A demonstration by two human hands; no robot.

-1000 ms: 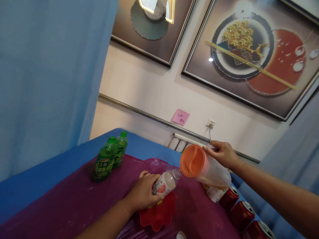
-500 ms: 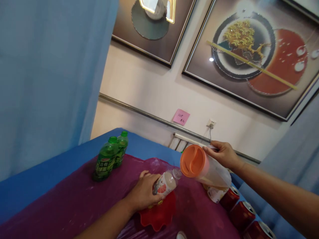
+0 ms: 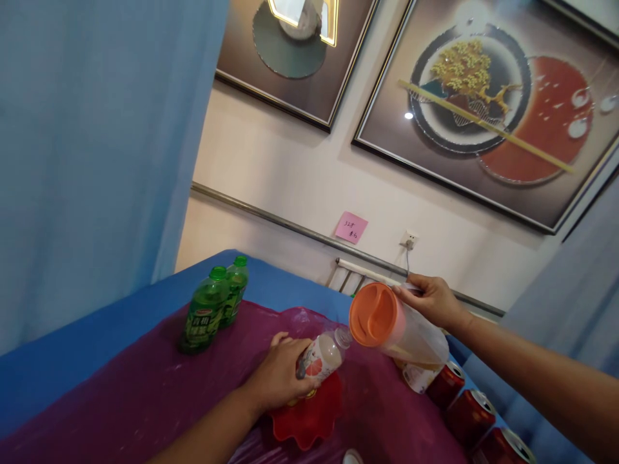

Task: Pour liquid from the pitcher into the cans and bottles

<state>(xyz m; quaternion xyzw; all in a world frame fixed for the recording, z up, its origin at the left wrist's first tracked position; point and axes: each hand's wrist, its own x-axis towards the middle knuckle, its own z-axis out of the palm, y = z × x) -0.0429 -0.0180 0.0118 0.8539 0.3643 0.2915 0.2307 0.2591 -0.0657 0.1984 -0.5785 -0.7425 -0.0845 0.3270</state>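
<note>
My left hand (image 3: 285,370) is wrapped round a small clear bottle (image 3: 323,356) with a fruit-printed label, tilted so its open mouth points up and right. In my right hand (image 3: 435,299) is the handle of a clear plastic pitcher (image 3: 418,338) with an orange lid (image 3: 374,314). The pitcher is tipped well over, its lid end close to the bottle's mouth, and pale liquid lies along its lower side. I cannot make out a stream between the two. Below the bottle sits a red wavy-edged dish (image 3: 309,425), partly hidden by my left hand.
Two green bottles (image 3: 206,316) stand at the left on the purple plastic sheet (image 3: 120,393) over a blue table (image 3: 193,283). Several red cans (image 3: 471,415) line the right edge, beside a labelled container (image 3: 416,378) behind the pitcher. A blue curtain (image 3: 97,161) hangs at left.
Almost nothing differs. Both hands keep the bottle and the tipped pitcher in nearly the same position; the whole view has shifted very slightly.
</note>
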